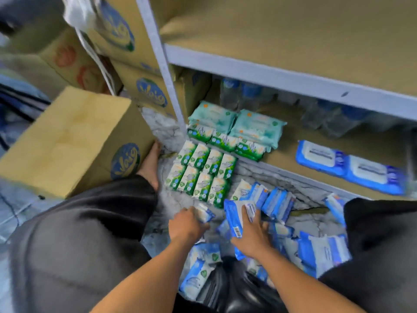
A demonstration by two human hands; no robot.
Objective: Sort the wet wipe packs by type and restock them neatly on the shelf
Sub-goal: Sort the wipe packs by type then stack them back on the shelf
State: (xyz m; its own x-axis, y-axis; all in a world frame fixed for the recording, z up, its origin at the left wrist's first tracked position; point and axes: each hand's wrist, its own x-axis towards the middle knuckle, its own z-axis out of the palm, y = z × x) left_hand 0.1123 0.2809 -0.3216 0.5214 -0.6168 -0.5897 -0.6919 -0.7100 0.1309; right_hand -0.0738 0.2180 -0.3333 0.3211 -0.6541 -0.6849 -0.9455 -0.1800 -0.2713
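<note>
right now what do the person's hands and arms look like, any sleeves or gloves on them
The left hand and right hand wear no gloves, and no ring, watch or band shows. The left forearm and right forearm are sleeveless as far as the view reaches. Loose dark trousers cover the knees on either side.

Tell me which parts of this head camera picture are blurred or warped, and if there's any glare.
Head view: the green packs on the floor are sharpest; the left hand and its small pack smear with motion; the shelf post slants under the wide lens; the water bottles sit dim and soft; no strong glare.
</note>
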